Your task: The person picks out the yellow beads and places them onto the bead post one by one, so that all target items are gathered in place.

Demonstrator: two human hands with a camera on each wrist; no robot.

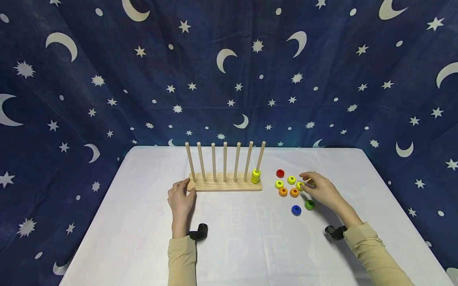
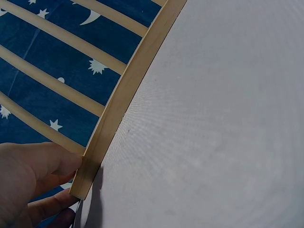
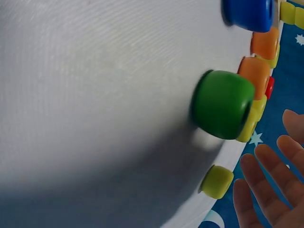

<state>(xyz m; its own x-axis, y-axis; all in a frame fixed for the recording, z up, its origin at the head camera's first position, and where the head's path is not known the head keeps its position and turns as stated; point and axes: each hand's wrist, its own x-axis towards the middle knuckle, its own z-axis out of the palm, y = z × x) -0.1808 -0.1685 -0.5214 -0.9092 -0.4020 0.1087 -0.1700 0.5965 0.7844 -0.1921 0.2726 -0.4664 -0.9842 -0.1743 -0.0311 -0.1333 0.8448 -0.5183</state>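
- Left hand (image 1: 180,198): gripping the pegboard (image 1: 224,187) at its 9 o'clock end, thumb and fingers about the corner.
- Pegboard: far half of the white tablecloth (image 1: 250,242), seven upright pegs in a row, long side facing the person.
- Yellow stack (image 1: 255,176): beads threaded low on the peg at the board's 3 o'clock end.
- Right hand (image 1: 322,188): at 3 o'clock from the board, among loose beads; fingers loosely extended, nothing gripped. Contact with the nearest yellow bead (image 1: 299,186): cannot tell.
- Clock positions from right hand, head view:
- Two more yellow beads, about 9 o'clock: one nearer (image 1: 291,180), one farther (image 1: 279,184).
- Red bead (image 1: 280,173), between 9 and 10, farthest back.
- Two orange beads (image 1: 283,192), about 9, side by side.
- Green bead (image 1: 309,205), about 7.
- Blue bead (image 1: 296,210), about 8, beside green, gap between.
- Lone yellow bead (image 3: 217,182): right wrist view, apart from the others, at 7 o'clock from green there.
- Dark blue moon-and-star backdrop (image 1: 222,59) at 12 o'clock, behind table.
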